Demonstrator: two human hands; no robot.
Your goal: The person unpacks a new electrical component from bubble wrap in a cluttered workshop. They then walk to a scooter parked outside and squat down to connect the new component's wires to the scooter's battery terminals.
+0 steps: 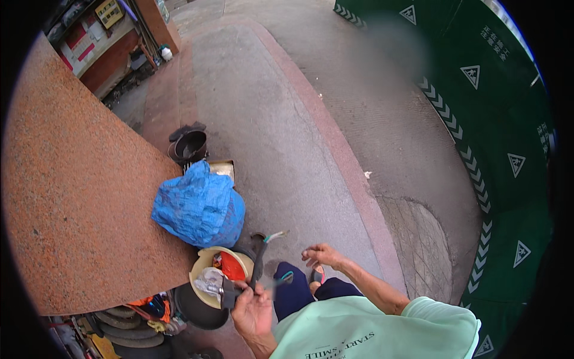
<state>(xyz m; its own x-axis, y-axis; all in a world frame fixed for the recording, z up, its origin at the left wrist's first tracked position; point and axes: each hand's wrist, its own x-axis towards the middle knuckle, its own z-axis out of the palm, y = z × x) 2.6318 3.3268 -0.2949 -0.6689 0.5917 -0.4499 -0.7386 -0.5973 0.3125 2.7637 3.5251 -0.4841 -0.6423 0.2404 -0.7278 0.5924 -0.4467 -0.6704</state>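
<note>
A dark thing (pixel 228 295) was held in the left hand (pixel 251 308) near the tub (pixel 205 256); the right hand (pixel 323 255) was loosely spread. A firm grip seemed needed.

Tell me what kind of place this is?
It's probably an outdoor roadside spot, perhaps next to building works. You can see a paved path, a long green barrier with white warning triangles, and a grey concrete strip between path and barrier.

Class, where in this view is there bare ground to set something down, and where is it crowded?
Bare room: the grey pavement between the blue sack and the pink strip. Crowded: beside the left hand, where the cream tub, black basin and blue sack cluster.
</note>
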